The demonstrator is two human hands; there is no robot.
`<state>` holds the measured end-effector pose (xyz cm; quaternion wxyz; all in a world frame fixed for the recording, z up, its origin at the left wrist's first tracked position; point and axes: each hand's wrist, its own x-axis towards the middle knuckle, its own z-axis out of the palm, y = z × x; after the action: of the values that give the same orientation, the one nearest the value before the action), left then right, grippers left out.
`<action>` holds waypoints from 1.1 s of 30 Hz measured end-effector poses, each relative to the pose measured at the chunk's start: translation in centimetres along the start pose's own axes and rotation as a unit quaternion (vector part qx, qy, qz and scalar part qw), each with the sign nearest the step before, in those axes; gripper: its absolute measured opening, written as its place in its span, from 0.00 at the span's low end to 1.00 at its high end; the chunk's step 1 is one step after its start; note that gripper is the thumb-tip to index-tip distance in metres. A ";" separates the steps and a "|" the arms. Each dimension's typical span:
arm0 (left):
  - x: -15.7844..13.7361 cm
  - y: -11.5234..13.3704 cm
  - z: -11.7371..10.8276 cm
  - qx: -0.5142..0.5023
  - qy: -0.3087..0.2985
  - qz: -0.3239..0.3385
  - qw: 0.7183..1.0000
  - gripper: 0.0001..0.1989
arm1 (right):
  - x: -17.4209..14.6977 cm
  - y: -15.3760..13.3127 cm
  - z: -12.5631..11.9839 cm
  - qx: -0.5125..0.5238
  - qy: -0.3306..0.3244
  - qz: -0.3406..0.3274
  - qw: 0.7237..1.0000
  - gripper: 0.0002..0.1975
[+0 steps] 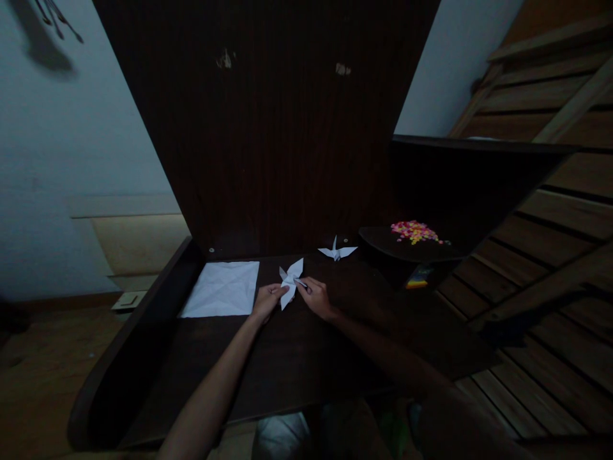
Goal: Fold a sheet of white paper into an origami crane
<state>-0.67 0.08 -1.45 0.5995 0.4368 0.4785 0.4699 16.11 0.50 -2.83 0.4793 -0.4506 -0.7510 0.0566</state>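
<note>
A white folded paper crane [290, 279] is held between my two hands over the dark desk, its wings spread toward the back and front. My left hand [269, 300] is closed on its left side, thumb on the paper near the front wing. My right hand [313, 296] pinches the narrow pointed part on the crane's right side. Behind and to the right, a second white paper crane [337, 250] stands on the desk with wings out. Left of my hands lies a creased square sheet of white paper [223, 289], flat.
The dark desk [287, 364] has a raised side panel [129, 345] at left and a tall back panel [287, 140]. At right, a small shelf [378, 241] bears a pile of colourful small pieces [414, 232]. Wooden slats [569, 223] stand beyond.
</note>
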 end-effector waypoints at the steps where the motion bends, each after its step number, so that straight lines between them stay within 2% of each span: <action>1: -0.1 0.0 0.1 -0.012 -0.005 -0.007 1.000 0.14 | -0.1 0.0 0.0 -0.005 -0.003 -0.019 1.000 0.13; 5: -0.1 0.2 0.1 -0.050 -0.001 -0.028 0.998 0.10 | -0.5 0.0 -0.1 -0.049 -0.015 -0.091 0.995 0.13; 8: -0.1 0.4 0.0 -0.064 0.000 -0.038 0.997 0.08 | -0.6 -0.4 -0.4 -0.025 -0.021 -0.065 0.997 0.11; 9: -0.1 0.4 0.0 -0.067 -0.001 -0.040 0.997 0.08 | -0.6 -0.5 -0.5 0.002 -0.022 -0.036 0.999 0.11; 11: -0.2 0.5 -0.1 -0.071 -0.005 -0.042 0.997 0.09 | -0.5 -0.6 -0.7 0.092 -0.018 0.070 0.993 0.09; 14: -0.2 0.6 -0.2 -0.071 -0.014 -0.038 0.997 0.10 | -0.1 -0.3 -0.8 0.216 -0.007 0.229 0.949 0.08; 16: -0.3 0.7 -0.3 -0.067 -0.022 -0.034 0.997 0.10 | 0.2 0.1 -0.8 0.252 -0.016 0.274 0.928 0.11; 20: -0.4 0.7 -0.3 -0.052 -0.043 -0.035 0.997 0.13 | 1.2 0.7 -1.1 0.303 -0.076 0.320 0.894 0.21; 22: -0.5 0.8 -0.3 -0.042 -0.057 -0.040 0.997 0.14 | 1.7 0.7 -1.3 0.317 -0.095 0.330 0.884 0.23; 25: -0.9 1.0 -0.3 -0.025 -0.088 -0.053 0.994 0.14 | 2.4 0.5 -1.6 0.324 -0.103 0.325 0.883 0.23; 29: -1.3 1.3 -0.2 -0.006 -0.122 -0.063 0.990 0.14 | 3.4 0.6 -1.9 0.311 -0.085 0.289 0.901 0.23; 33: -1.5 1.5 0.2 -0.004 -0.113 -0.073 0.991 0.13 | 3.9 0.7 -2.5 0.274 -0.061 0.237 0.930 0.18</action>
<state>-0.85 -1.11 0.26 0.6844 0.4488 0.4365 0.3739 17.93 2.88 0.72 0.5099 -0.4623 -0.6053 0.3998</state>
